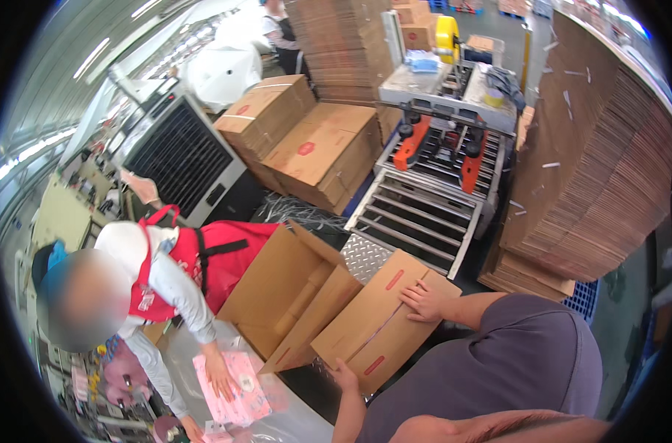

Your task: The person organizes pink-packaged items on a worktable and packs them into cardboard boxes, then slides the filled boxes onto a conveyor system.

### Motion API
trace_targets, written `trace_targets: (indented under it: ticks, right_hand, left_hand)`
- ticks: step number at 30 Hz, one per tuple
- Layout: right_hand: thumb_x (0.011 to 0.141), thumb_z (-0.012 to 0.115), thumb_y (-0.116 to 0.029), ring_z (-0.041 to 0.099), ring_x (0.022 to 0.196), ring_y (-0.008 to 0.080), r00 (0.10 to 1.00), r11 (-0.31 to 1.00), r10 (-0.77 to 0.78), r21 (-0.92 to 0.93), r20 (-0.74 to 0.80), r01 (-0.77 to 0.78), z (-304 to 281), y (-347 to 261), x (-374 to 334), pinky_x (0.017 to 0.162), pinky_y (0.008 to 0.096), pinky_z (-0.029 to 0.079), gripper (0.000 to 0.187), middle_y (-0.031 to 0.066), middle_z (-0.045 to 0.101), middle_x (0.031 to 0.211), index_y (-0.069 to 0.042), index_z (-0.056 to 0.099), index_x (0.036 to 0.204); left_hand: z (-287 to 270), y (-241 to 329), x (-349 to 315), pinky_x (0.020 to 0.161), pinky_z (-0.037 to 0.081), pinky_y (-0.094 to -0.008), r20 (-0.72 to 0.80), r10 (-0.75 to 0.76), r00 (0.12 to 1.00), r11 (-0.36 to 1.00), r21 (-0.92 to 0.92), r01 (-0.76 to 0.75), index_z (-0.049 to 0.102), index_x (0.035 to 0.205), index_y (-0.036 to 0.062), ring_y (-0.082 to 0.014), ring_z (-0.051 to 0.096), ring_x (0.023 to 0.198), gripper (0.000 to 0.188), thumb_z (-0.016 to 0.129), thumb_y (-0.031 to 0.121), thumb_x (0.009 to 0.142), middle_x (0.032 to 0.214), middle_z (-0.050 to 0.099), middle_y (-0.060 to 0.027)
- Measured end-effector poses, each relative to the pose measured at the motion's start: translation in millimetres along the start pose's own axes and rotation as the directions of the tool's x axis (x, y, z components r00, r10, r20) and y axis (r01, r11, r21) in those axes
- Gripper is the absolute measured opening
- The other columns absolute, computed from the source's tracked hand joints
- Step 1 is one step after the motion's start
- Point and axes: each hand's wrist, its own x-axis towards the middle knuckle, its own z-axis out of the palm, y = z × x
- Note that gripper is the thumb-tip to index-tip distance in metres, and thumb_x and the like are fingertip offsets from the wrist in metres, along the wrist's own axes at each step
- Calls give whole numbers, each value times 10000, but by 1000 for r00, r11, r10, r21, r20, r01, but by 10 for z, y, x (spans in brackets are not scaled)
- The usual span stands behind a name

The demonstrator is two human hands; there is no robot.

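A closed cardboard box (384,317) with red printed marks lies in front of me, a seam running along its top. My right hand (422,300) rests flat on the top near the far right edge, fingers spread. Against the near left end, my left hand (345,378) touches the box with its fingers stretched out; part of that hand is hard to see. Immediately left stands an open cardboard box (284,288), tilted in view, with brown tape or folded board inside.
At the left, a co-worker in a red apron (236,255) presses a hand on pink packages (236,387) on a plastic-covered table (295,413). Ahead are a roller conveyor (417,218) and a taping machine (454,133). Flattened cartons (587,170) are stacked high at the right.
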Motion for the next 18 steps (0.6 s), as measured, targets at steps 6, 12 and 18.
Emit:
trace_targets:
  ticks: [6, 12, 18]
  right_hand:
    - [958, 451, -476, 297, 1438, 317, 997, 998, -59, 20, 55, 58, -138, 983, 260, 1172, 594, 180, 620, 118, 384, 1508, -124, 399, 1465]
    - [984, 366, -477, 192, 1479, 346, 975, 987, 157, -4, 157, -158, -370, 2076, 668, 1117, 731, 82, 520, 53, 285, 1579, -381, 347, 1495]
    - [985, 360, -489, 196, 1483, 324, 949, 951, 306, -73, 76, -301, -614, 4023, 1203, 1106, 733, 91, 509, 62, 290, 1584, -341, 408, 1469]
  left_hand:
    - [971, 445, -444, 1118, 339, -406, -135, -34, 990, 980, 188, 59, 121, 1527, -23, -343, 411, 1336, 667, 468, 258, 1032, 1522, 309, -239]
    - [2937, 564, -117, 1133, 327, -423, -210, -105, 972, 979, 147, 137, 45, 1525, -48, -369, 372, 1370, 718, 428, 317, 1040, 1545, 230, -277]
    - [4694, 728, 1079, 1109, 348, -443, 15, 150, 989, 989, -24, -149, -7, 1526, -53, -422, 394, 1353, 711, 400, 271, 1041, 1504, 285, -330]
